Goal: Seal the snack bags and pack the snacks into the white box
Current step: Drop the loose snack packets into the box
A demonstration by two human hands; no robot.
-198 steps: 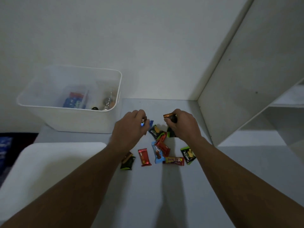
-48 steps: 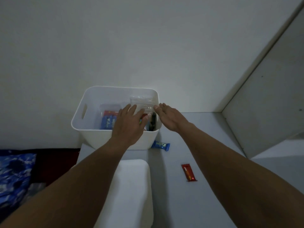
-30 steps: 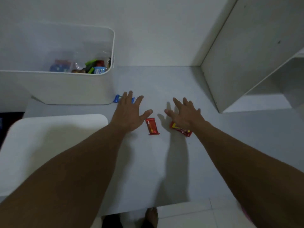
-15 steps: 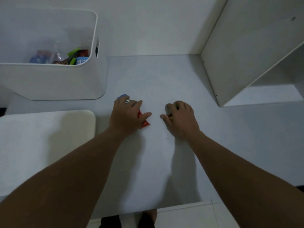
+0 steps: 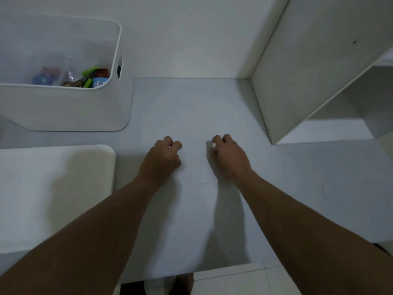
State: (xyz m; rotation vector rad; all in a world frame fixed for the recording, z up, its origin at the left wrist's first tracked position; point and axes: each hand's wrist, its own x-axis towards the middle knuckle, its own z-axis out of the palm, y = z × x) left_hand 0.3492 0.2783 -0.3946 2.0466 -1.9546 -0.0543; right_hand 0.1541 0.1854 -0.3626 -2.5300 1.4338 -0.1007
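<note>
Several colourful snack packets [image 5: 90, 78] in white plastic box [image 5: 63, 107], grey table [image 5: 191, 107] far-left corner; white shelf unit [image 5: 308, 71] right edge; left hand [image 5: 161, 159], right hand [image 5: 229, 159] mid-table, fingers curled, contents hidden.

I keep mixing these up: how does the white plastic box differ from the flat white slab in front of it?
The white plastic box is deep, open-topped and holds snack packets; the flat white slab is low and flat-topped. The box has a handle slot; the slab shows none. Both are white with rounded corners.
</note>
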